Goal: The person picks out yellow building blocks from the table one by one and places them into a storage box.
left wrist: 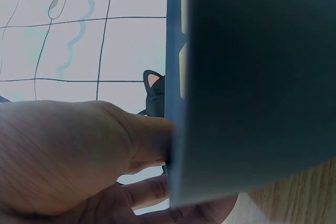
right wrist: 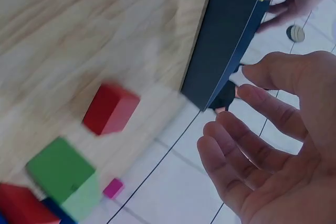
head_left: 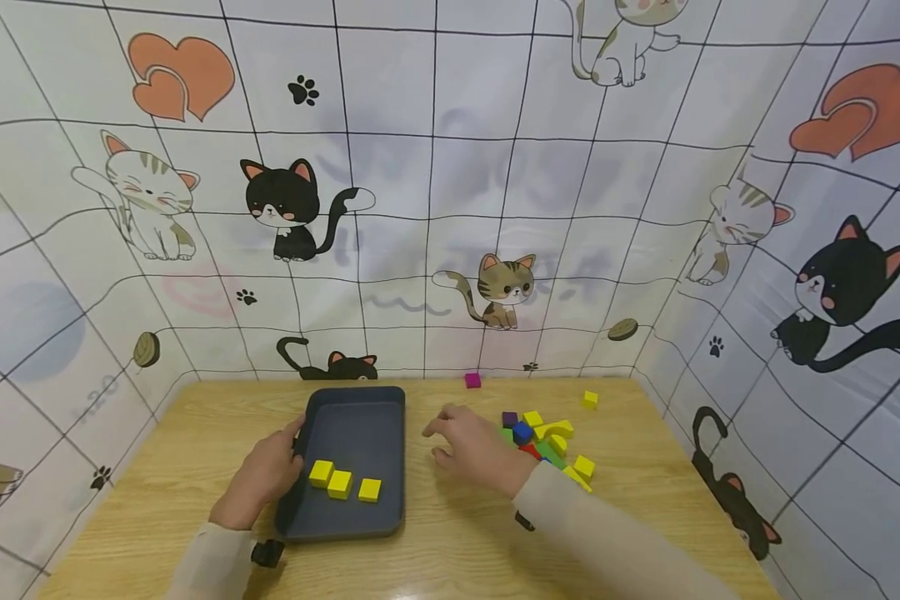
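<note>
The left hand (head_left: 262, 471) pinches the gray tray (head_left: 356, 433) at its nine-o'clock rim; yellow blocks (head_left: 339, 485) lie toward six. The right hand (head_left: 474, 446), fingers loosely apart, hovers at three o'clock, beside mixed blocks (head_left: 551, 455).

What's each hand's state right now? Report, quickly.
Left hand: holding the gray tray by its edge.
Right hand: open, fingers loosely bent, holding nothing.

Plain beige sleeves (head_left: 607, 537), small black camera (head_left: 267, 553) at each wrist
</note>
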`<state>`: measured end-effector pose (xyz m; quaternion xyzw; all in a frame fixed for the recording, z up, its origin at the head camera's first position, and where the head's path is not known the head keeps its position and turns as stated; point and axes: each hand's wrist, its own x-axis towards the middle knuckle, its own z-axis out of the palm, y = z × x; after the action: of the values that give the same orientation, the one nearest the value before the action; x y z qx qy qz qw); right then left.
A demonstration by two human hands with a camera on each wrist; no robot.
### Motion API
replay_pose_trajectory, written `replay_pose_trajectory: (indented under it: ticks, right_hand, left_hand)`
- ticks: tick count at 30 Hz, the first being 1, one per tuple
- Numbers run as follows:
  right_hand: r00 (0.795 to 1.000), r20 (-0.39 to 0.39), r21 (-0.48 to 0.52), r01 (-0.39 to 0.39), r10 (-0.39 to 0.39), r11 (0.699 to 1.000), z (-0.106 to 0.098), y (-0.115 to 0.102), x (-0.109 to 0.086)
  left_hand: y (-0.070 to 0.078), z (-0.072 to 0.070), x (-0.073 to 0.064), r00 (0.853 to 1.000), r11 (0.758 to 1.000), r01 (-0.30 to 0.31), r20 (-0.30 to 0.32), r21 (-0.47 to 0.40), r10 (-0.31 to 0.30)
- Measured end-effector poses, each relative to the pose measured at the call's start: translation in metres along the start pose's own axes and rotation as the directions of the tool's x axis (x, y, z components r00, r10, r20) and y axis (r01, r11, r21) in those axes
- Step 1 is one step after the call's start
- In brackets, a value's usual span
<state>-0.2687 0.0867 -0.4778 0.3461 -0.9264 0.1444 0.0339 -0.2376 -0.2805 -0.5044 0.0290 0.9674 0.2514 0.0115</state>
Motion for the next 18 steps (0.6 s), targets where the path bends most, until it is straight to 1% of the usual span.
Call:
replay_pose_trajectory:
  ticks: [8,13,18]
  right_hand:
    - [0.993,-0.044,0.029,-0.104,0.105,0.994,-0.005,0.033,-0.014]
    - [0.98,-0.07,0.045,-0.185,0.188,0.982,-0.01,0.059,-0.025]
    - [0.966,-0.088,0.013,-0.242,0.243,0.97,-0.015,0.087,-0.036]
  left_hand:
    - [-0.001,0.001,-0.002,1.0,1.0,-0.009,-0.007,-0.003,0.009]
    - [-0.001,0.001,-0.001,1.0,1.0,-0.005,-0.003,-0.009,0.005]
    - [0.002,-0.001,-0.001,1.0,1.0,-0.004,-0.002,-0.017,0.004]
